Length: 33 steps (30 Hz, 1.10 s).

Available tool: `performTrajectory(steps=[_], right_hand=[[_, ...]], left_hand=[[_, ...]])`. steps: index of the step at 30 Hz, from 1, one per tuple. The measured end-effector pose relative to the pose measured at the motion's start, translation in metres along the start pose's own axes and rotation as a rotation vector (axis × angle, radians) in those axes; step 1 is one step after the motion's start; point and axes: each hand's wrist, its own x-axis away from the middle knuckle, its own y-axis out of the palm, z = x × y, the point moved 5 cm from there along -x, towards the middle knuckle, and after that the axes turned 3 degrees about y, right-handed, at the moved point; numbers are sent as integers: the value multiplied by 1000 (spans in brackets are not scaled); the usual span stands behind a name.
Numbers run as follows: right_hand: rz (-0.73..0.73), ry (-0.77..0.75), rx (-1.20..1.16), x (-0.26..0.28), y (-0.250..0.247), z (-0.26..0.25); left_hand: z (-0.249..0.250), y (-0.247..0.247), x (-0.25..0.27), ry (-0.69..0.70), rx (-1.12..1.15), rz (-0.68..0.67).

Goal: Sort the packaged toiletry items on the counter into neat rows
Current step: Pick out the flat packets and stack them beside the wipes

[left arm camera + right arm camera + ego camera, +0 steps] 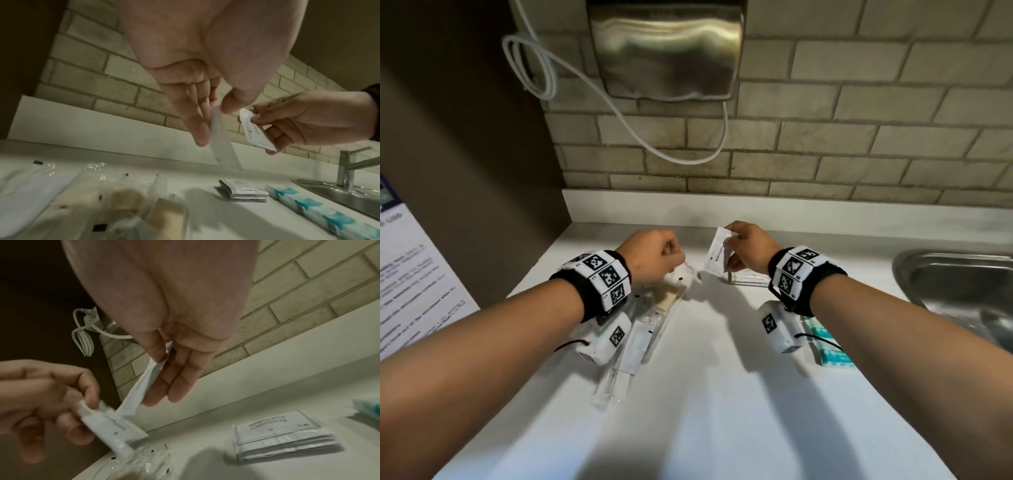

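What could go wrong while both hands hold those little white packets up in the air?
The right hand pinches its toothpaste packet only near the top, so it might slip and land crooked. Setting it down could also nudge the stacked shampoo sachets out of line.

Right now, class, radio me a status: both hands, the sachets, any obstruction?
Left hand pinches a white sachet. Right hand pinches a toothpaste sachet, both off the counter. Shampoo sachets stacked. Nothing between the hands.
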Motion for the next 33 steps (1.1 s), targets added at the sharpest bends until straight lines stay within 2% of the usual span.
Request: performTrajectory(steps=[3, 8, 10, 15, 21, 28, 33], right_hand=[[-14, -34, 27, 2, 4, -5], [-77, -96, 51, 5, 17, -20], [-55, -116, 63, 6, 20, -27], [-49, -156, 127, 2, 32, -41], [-25, -218, 176, 1, 56, -60], [30, -214, 238, 1, 76, -71], [16, -234, 309, 4, 95, -76]], left_hand=[[-2, -8, 3, -14, 204, 52], [-17, -17, 5, -75, 404, 60], [-22, -19, 6, -93, 458, 47], [-33, -23, 10, -147, 523, 10], [-35, -30, 19, -112, 590, -22], [-43, -34, 26, -120, 682, -81], [-53, -37, 29, -96, 591, -126]])
